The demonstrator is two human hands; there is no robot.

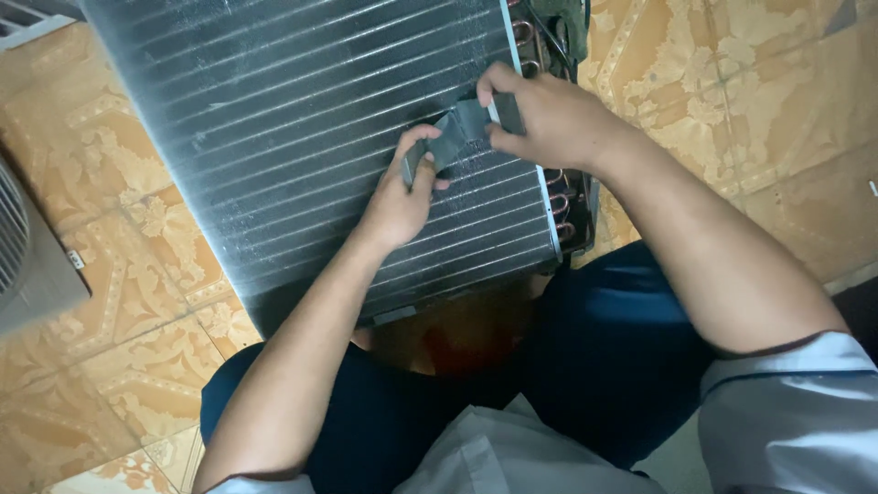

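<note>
A large finned metal coil (302, 137) with copper tube bends on its right side lies on the floor in front of my knees. Over its right part both hands hold one grey strip of tape (455, 131). My left hand (402, 197) pinches the strip's lower left end against the fins. My right hand (549, 114) grips the strip's upper right end near the coil's right edge. The strip arches a little between the two hands.
The floor (732, 110) is orange patterned tile. A grey fan housing (27, 256) sits at the left edge. Copper U-bends (560, 197) and dark wiring (558, 27) run along the coil's right side. My dark blue trousers (604, 348) fill the lower middle.
</note>
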